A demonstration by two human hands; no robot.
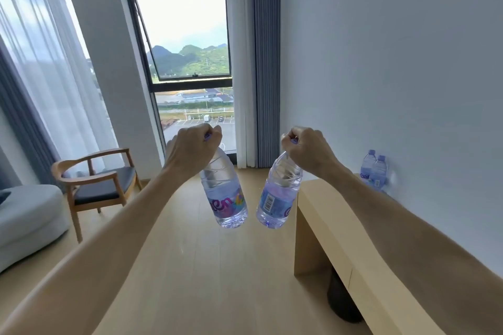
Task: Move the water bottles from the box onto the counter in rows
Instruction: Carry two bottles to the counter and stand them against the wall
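You had both arms stretched forward over the wooden floor (190,266), a bottle hanging from each fist. Your left hand (190,149) was curled tight round the cap of the left bottle (226,196), and your right hand (310,149) gripped the cap of the right bottle (277,198) the same way. Both bottles hung neck up, bases tilted in toward each other, close but not touching, out in the air and not yet over anything.

The counter (334,215) lay to the right, running from near to far along the wall (394,62), and your right arm already crossed its top. That made the right bottle the nearer one, I'd judge; its base hung just left of the counter's end edge. The left bottle needed a longer swing rightward.

Farther along, two standing bottles (374,171) stood against the wall at the counter's far end, side by side. The bare top on their near side looked like the room for a next row. Far left sat a chair (98,179), well out of the way. The box was not in view.
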